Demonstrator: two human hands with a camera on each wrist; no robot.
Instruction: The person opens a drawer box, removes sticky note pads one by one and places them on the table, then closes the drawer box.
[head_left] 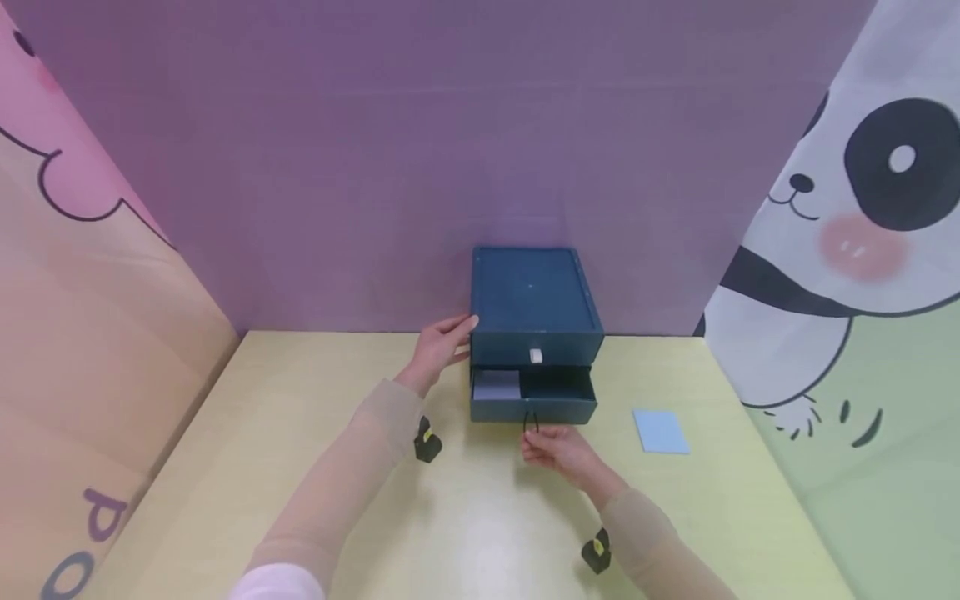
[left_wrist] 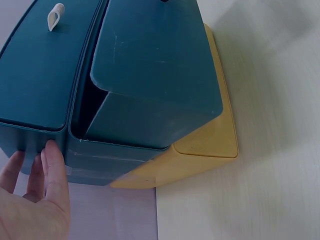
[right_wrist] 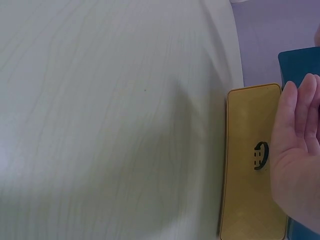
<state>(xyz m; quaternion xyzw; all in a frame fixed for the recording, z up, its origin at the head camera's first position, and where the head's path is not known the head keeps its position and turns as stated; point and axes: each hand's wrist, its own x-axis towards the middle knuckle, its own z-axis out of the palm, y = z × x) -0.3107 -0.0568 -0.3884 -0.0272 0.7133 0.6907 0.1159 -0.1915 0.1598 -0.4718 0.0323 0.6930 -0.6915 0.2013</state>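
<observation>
A dark blue drawer cabinet [head_left: 532, 287] stands against the back wall. Its middle drawer [head_left: 558, 411] is pulled partway out, with a pale flat sheet or card [head_left: 497, 384] in its left half. My right hand [head_left: 562, 454] pinches the thin black loop pull [head_left: 537, 421] on that drawer's front; the fingertips are hidden in the right wrist view. My left hand [head_left: 437, 348] rests with extended fingers against the cabinet's left side, near the closed top drawer with a white tab [head_left: 536, 356]. Below, the wrist views show a yellow bottom drawer unit [right_wrist: 250, 210] with its own black loop [right_wrist: 262, 156].
A light blue square pad [head_left: 661, 431] lies on the pale wood table [head_left: 300, 400], right of the cabinet. Black wrist cameras [head_left: 427, 443] sit by both wrists. A purple wall [head_left: 337, 183] closes the back; printed cloth panels [head_left: 795, 350] flank the table.
</observation>
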